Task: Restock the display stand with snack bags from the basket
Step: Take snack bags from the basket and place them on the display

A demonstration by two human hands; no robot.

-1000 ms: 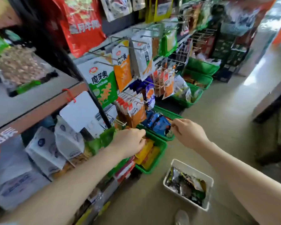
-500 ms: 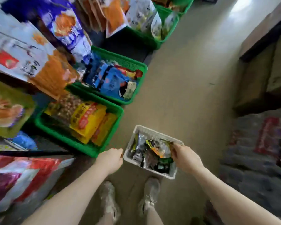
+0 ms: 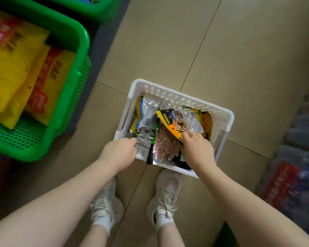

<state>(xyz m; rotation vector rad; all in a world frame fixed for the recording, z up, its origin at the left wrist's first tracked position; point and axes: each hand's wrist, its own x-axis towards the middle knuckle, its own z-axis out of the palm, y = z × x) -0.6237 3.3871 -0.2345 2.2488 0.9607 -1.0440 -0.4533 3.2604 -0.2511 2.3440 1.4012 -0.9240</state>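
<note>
A white perforated basket (image 3: 221, 120) stands on the floor in front of my feet, filled with several snack bags. My right hand (image 3: 197, 150) pinches a yellow-and-black snack bag (image 3: 175, 122) by its lower corner, the bag tilted up above the others. A clear bag of pinkish nuts (image 3: 165, 147) lies beneath it. My left hand (image 3: 120, 152) is at the basket's near left corner, fingers curled on a silver-grey bag (image 3: 144, 136) at the rim. The display stand is out of view.
A green crate (image 3: 70, 97) with yellow-and-red snack packs (image 3: 16, 68) sits at left, a second green crate (image 3: 96, 8) behind it. Shrink-wrapped bottle packs (image 3: 296, 175) line the right edge. My two shoes (image 3: 166, 196) stand on the tan tiled floor just behind the basket.
The view has dropped from the display stand down to the floor. Both hands have come down from the shelf crates into the white basket, and the right hand has taken hold of the yellow-and-black bag.
</note>
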